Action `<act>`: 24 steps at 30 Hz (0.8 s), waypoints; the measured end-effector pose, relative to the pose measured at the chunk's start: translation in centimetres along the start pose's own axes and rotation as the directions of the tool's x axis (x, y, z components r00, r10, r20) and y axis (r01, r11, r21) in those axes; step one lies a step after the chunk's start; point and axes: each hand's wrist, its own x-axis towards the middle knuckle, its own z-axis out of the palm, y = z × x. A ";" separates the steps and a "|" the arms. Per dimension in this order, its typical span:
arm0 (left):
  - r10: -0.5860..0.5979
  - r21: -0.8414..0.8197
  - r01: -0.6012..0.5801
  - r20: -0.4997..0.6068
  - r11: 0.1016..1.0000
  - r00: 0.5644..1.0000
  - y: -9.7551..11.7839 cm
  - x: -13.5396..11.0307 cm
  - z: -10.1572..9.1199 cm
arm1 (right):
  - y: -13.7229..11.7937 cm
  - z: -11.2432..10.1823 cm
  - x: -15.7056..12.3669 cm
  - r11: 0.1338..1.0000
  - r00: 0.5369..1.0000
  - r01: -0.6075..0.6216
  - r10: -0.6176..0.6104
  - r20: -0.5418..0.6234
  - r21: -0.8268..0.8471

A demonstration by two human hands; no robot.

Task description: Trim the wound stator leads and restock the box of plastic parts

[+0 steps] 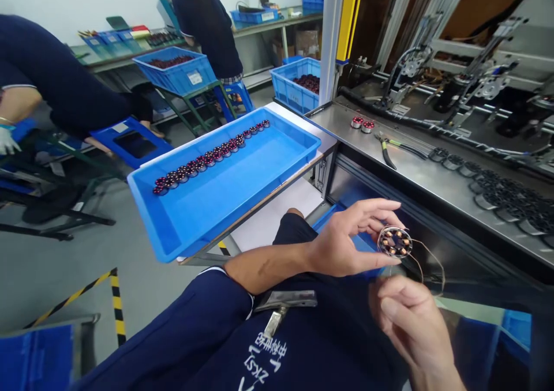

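Observation:
My left hand (341,241) grips a small round motor stator (395,243) by its rim, between the thumb and fingers. Copper-coloured windings show on the stator's face, turned towards me. Thin loose wires (439,264) curve out from its right side and hang down. Just below it is my right hand (413,313), with thumb and forefinger pressed together in a pinch. Whatever is between those fingertips is too small or hidden to make out.
A blue tray (277,169) with a row of stators stands at the left. The metal bench (415,172) bears pliers (385,151), two red-and-silver parts (362,124) and many dark rings (506,192). Machinery (454,79) stands behind; two people sit at the back left.

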 end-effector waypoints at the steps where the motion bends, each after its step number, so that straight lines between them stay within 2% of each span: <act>1: -0.039 -0.061 0.040 0.019 0.997 0.999 0.2 -0.1 -0.1 | 0.0 -0.5 -0.1 0.999 1.000 -0.011 0.012 0.017 -0.039; 3: -0.100 -0.164 0.110 0.066 0.980 0.993 0.3 -0.3 -0.3 | -0.4 -1.4 -0.1 0.993 1.000 0.012 -0.010 0.016 -0.120; 5: -0.123 -0.226 0.146 0.114 0.963 0.986 0.3 -0.5 -0.1 | -1.6 -1.9 0.2 0.981 0.995 0.096 -0.101 -0.018 -0.169; 7: -0.109 -0.254 0.151 0.173 0.955 0.979 0.0 -0.7 0.3 | -3.2 -1.9 0.5 0.970 0.982 0.151 -0.169 -0.083 -0.191; 9: -0.072 -0.266 0.128 0.208 0.956 0.975 -0.5 -0.7 0.7 | -4.3 -1.6 0.8 0.966 0.978 0.126 -0.159 -0.134 -0.226; 13: -0.071 -0.306 0.106 0.125 0.946 0.990 -1.6 -0.3 0.9 | -4.4 -1.1 1.2 0.955 0.975 0.059 -0.117 -0.187 -0.291; 17: -0.212 -0.437 0.241 0.116 0.866 0.970 -1.9 0.1 0.1 | -2.5 -1.8 1.6 0.940 0.987 0.082 -0.122 -0.101 -0.331; 19: -0.262 -0.482 0.288 0.123 0.828 0.957 -2.0 0.1 -0.4 | -1.9 -2.7 1.8 0.925 0.996 0.055 -0.077 -0.046 -0.376; 22: -0.236 -0.463 0.260 0.110 0.848 0.966 -2.0 -0.1 -0.9 | -2.0 -4.5 2.0 0.855 0.999 0.011 0.012 0.041 -0.519; 24: -0.200 -0.387 0.228 0.111 0.893 0.974 -2.0 -0.2 -1.0 | -2.7 -5.6 1.9 0.813 0.997 0.077 -0.064 0.043 -0.578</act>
